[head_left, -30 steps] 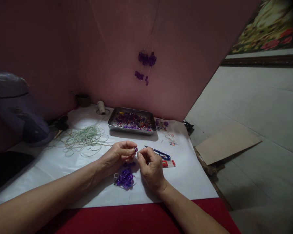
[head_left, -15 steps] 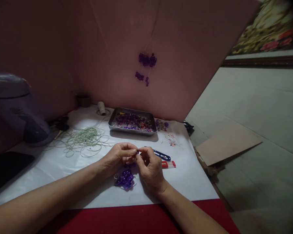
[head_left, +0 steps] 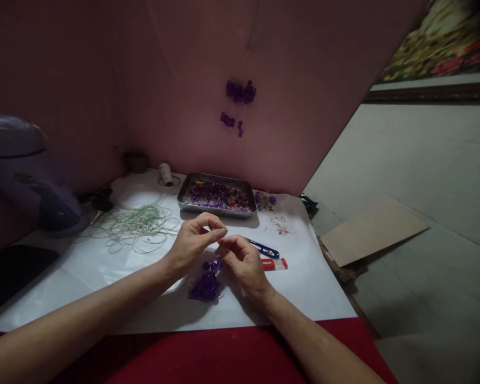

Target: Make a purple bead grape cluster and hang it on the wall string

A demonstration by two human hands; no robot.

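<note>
My left hand [head_left: 194, 242] and my right hand [head_left: 242, 261] meet over the white sheet [head_left: 104, 288], both with fingertips pinched. Between and below them hangs a cluster of purple beads [head_left: 206, 282] that trails down onto the sheet, blurred by motion. The fine thread that joins it to my fingers is too thin to make out. Just right of my right hand lie blue thread snips [head_left: 264, 248] and a small red and white object [head_left: 275, 263].
A metal tray [head_left: 184, 196] of mixed purple beads stands behind my hands. A tangle of pale green cord [head_left: 138, 226] and a spool [head_left: 166, 174] lie to the left. Purple bead clusters [head_left: 237, 101] hang on the pink wall. A purple appliance [head_left: 28, 181] stands far left.
My hands have risen a little and the bead cluster, which lay flat on the sheet, is now partly lifted beneath them. My right fingertips have dropped below the left ones.
</note>
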